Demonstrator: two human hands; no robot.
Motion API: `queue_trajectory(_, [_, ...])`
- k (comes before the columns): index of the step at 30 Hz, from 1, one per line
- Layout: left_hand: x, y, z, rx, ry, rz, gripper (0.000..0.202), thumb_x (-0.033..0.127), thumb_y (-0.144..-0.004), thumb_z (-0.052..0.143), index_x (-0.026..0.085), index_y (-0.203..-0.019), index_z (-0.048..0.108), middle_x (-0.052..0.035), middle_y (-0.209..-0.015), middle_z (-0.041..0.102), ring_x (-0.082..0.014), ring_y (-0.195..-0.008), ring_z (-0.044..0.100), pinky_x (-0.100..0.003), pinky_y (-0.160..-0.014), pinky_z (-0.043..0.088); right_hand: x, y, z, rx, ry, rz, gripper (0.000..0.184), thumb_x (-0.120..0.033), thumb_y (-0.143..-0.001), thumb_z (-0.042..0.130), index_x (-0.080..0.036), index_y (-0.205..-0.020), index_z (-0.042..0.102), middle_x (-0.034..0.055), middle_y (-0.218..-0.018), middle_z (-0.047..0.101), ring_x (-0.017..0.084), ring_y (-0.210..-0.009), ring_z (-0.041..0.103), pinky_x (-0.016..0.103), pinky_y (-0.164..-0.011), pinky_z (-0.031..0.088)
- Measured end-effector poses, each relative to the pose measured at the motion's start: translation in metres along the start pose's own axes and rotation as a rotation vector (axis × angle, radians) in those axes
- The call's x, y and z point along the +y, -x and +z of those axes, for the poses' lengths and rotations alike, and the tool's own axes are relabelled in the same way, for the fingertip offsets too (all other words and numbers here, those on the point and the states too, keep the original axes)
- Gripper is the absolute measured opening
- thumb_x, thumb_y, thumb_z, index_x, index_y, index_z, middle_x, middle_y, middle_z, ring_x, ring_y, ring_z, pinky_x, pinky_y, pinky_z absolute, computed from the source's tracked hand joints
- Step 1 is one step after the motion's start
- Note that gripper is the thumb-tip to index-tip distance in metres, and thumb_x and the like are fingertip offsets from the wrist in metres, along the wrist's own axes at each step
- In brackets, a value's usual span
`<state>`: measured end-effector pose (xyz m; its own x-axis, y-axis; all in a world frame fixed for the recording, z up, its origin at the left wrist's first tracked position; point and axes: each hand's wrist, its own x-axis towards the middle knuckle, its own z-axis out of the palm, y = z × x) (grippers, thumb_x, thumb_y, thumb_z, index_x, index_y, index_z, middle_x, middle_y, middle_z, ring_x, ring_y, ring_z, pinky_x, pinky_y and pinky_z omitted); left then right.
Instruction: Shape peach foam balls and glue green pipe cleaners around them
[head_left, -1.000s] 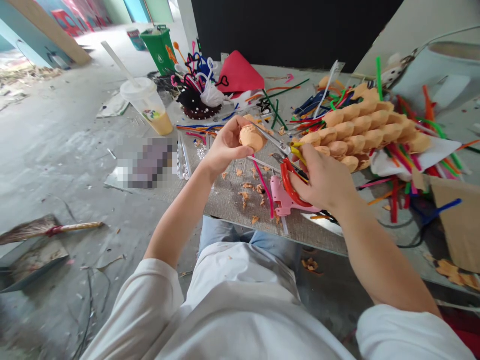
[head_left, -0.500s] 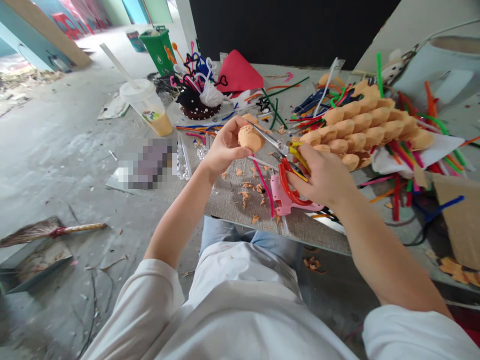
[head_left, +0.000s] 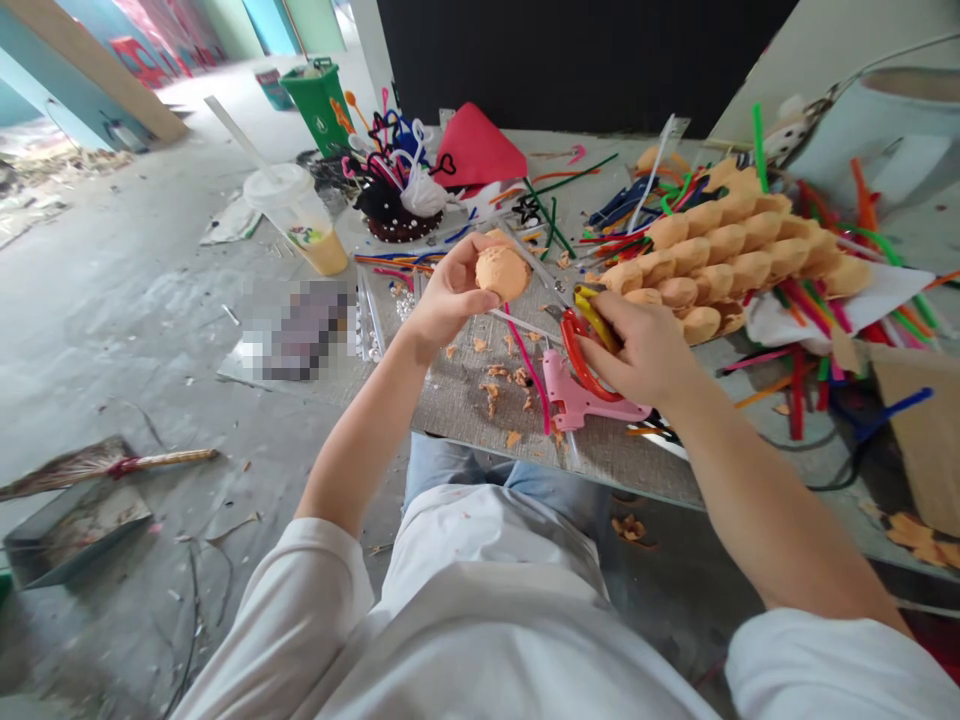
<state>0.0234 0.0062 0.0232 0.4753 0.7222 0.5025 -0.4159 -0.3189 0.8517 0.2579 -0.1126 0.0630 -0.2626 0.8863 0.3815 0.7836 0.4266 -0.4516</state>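
Left hand (head_left: 447, 292) curled closed around an orange foam ball (head_left: 502, 274), which it holds above the tabletop (head_left: 465, 425); compared with the moment before, the scissors (head_left: 541, 268) have come off the ball's surface, blades now lying just beside its upper right, with the right hand (head_left: 637, 345) closed on the red and yellow handles. Orange foam shavings (head_left: 489, 398) lie below the hands near a pink glue gun (head_left: 577, 400), while stacked foam pieces (head_left: 720, 255) and loose pipe cleaners (head_left: 810, 310) crowd the tabletop to the right
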Motion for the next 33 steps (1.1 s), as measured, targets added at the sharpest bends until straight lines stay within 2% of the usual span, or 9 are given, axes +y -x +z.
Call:
queue_trajectory(5, [0.001, 0.000, -0.003, -0.073, 0.050, -0.009, 0.063, 0.052, -0.054, 0.094, 0.027, -0.106, 0.069, 0.0029, -0.098, 0.069, -0.0097, -0.083, 0.065, -0.021, -0.071, 0.052, 0.007, 0.000, 0.003, 0.088, -0.117, 0.024, 0.029, -0.054, -0.091, 0.049, -0.027, -0.080, 0.043, 0.0007, -0.065, 0.049, 0.020, -0.060, 0.047, 0.036, -0.061, 0.036])
queue_trajectory(9, [0.001, -0.001, -0.003, -0.109, 0.020, 0.014, 0.071, 0.055, -0.052, 0.094, 0.029, -0.113, 0.070, 0.0012, -0.106, 0.070, -0.0135, -0.091, 0.069, -0.027, -0.081, 0.058, 0.014, -0.001, 0.002, 0.078, 0.065, 0.128, 0.023, -0.050, -0.091, 0.048, -0.026, -0.091, 0.051, 0.0061, -0.075, 0.060, 0.028, -0.073, 0.058, 0.041, -0.068, 0.041])
queue_trajectory(13, [0.001, -0.002, -0.003, -0.119, 0.012, 0.053, 0.075, 0.049, -0.049, 0.096, 0.034, -0.118, 0.072, 0.0003, -0.120, 0.071, -0.0182, -0.107, 0.071, -0.031, -0.092, 0.059, 0.020, -0.004, 0.003, 0.054, 0.218, 0.266, 0.026, -0.051, -0.089, 0.050, -0.025, -0.094, 0.054, 0.0080, -0.075, 0.064, 0.032, -0.078, 0.063, 0.040, -0.067, 0.041])
queue_trajectory(18, [-0.001, -0.003, -0.006, -0.099, -0.025, 0.046, 0.082, 0.053, -0.047, 0.097, 0.036, -0.122, 0.070, -0.0002, -0.122, 0.072, -0.0206, -0.105, 0.072, -0.034, -0.090, 0.061, 0.011, 0.000, -0.001, 0.114, 0.313, 0.172, 0.038, -0.054, -0.087, 0.052, -0.021, -0.106, 0.054, 0.0111, -0.083, 0.068, 0.032, -0.081, 0.064, 0.037, -0.063, 0.037])
queue_trajectory(21, [-0.004, -0.003, -0.007, -0.092, -0.025, 0.047, 0.081, 0.056, -0.047, 0.097, 0.037, -0.122, 0.070, 0.0003, -0.124, 0.073, -0.0221, -0.108, 0.073, -0.035, -0.094, 0.061, -0.001, 0.004, -0.003, 0.064, 0.389, 0.107, 0.043, -0.057, -0.085, 0.055, -0.021, -0.109, 0.053, 0.0141, -0.090, 0.070, 0.034, -0.085, 0.064, 0.037, -0.062, 0.034])
queue_trajectory(25, [-0.008, -0.002, -0.008, -0.074, 0.021, 0.016, 0.081, 0.054, -0.046, 0.098, 0.039, -0.122, 0.071, 0.0018, -0.121, 0.075, -0.0234, -0.109, 0.074, -0.037, -0.093, 0.062, -0.011, 0.005, -0.001, -0.006, 0.429, 0.128, 0.046, -0.056, -0.081, 0.059, -0.020, -0.109, 0.052, 0.0144, -0.092, 0.070, 0.033, -0.083, 0.064, 0.035, -0.060, 0.028])
queue_trajectory(33, [-0.011, -0.001, -0.015, -0.058, 0.003, -0.051, 0.088, 0.056, -0.045, 0.097, 0.035, -0.126, 0.069, -0.0018, -0.128, 0.075, -0.0300, -0.117, 0.074, -0.045, -0.102, 0.061, -0.010, 0.005, 0.000, 0.005, 0.433, 0.095, 0.047, -0.059, -0.080, 0.061, -0.020, -0.105, 0.054, 0.0147, -0.093, 0.071, 0.032, -0.084, 0.064, 0.034, -0.060, 0.027])
